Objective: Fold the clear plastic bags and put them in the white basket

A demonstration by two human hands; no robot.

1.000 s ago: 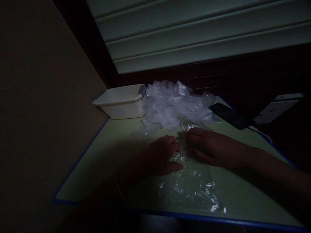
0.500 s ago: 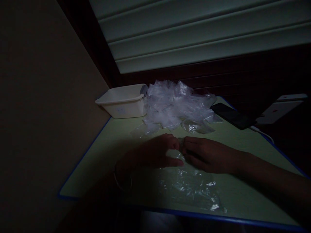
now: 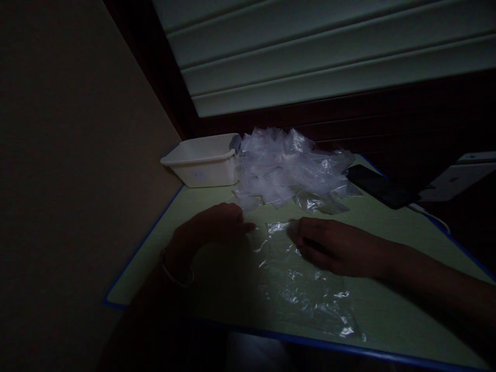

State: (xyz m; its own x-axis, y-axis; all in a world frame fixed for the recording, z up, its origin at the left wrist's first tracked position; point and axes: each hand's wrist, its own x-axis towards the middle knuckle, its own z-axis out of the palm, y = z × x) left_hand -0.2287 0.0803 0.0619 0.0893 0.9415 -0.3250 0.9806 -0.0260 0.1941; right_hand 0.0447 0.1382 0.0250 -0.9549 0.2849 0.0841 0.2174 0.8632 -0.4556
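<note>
A clear plastic bag (image 3: 289,274) lies flat on the green mat (image 3: 391,305), crinkled and glinting. My left hand (image 3: 211,227), with a thin bangle on the wrist, is curled with its fingertips pinched at the bag's upper left edge. At the bag's upper right corner my right hand (image 3: 329,247) rests on the plastic, its fingers curled onto that edge. The bag is spread between the two hands. The light is very dim.
A heap of clear plastic bags (image 3: 289,165) lies behind the hands, with a white tub (image 3: 201,168) to its left by the wall. A dark phone (image 3: 377,187) and a white device (image 3: 455,178) sit at the right. The mat's blue front edge (image 3: 349,349) is near.
My left hand has slid left, away from my right hand, and the bag's top edge now lies spread between them. The view has shifted slightly.
</note>
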